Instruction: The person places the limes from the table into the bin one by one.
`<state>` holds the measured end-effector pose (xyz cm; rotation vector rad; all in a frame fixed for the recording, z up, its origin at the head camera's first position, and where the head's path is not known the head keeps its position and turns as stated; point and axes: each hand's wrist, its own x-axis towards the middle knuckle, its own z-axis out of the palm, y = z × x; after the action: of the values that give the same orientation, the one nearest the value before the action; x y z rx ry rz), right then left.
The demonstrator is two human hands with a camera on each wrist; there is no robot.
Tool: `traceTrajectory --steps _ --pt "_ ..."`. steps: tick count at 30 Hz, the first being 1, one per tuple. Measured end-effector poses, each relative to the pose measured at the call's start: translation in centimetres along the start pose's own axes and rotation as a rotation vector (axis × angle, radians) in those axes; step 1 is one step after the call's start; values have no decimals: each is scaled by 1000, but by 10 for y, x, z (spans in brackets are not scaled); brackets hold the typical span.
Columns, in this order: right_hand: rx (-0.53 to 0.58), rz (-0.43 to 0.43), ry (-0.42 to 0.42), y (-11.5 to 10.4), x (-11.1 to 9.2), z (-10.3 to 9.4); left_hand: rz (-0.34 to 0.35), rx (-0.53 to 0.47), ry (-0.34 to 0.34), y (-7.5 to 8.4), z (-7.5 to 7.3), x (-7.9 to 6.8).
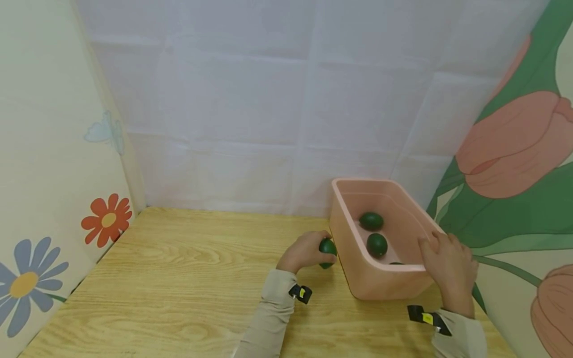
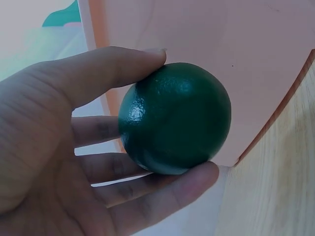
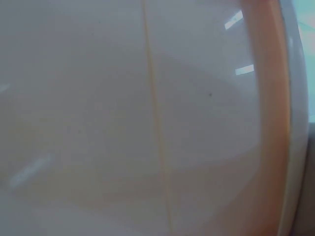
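Between the thumb and fingers of my left hand (image 1: 309, 250) is a dark green avocado (image 1: 328, 252), glossy and rounded in the left wrist view. It is held low beside the left outer wall of a pink plastic bin (image 1: 380, 283). My right hand (image 1: 449, 261) grips the bin's rim at the near right corner. Inside the bin lie a far avocado (image 1: 371, 221) and a nearer avocado (image 1: 377, 245). A sliver of another green avocado (image 1: 396, 263) shows behind the front rim, mostly hidden. The right wrist view holds only the bin's wall (image 3: 206, 123), close up.
The bin stands on a wood-grain table (image 1: 179, 278), near a white sheet (image 1: 233, 109) hung at the back. A flower-printed panel (image 1: 58, 199) borders the left side. Another panel with large tulips (image 1: 515, 199) rises close to the right of the bin.
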<state>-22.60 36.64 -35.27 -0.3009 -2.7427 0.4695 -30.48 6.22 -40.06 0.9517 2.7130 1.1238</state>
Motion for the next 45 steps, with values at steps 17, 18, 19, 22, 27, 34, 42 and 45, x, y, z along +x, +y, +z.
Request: traceTrajectory --steps 17,18,19,22,27,34,42,45 --pt "7 14 -16 -1 0 -1 38 13 48 2 -4 -1" --pt "7 15 -17 -1 0 -1 37 17 51 2 -4 -1" --pt "7 15 -18 -1 0 -1 37 20 54 2 -4 -1" --pt "10 14 -19 -1 0 -1 35 24 65 3 -5 -2" --pt "10 10 -10 -1 0 0 40 15 87 5 -8 -4" --pt "1 9 -6 0 -1 0 46 -11 118 4 -7 -4" --pt "4 13 -13 0 0 0 70 -65 188 8 -10 -5" --pt "2 17 -15 0 0 0 92 -70 227 10 -12 -6"
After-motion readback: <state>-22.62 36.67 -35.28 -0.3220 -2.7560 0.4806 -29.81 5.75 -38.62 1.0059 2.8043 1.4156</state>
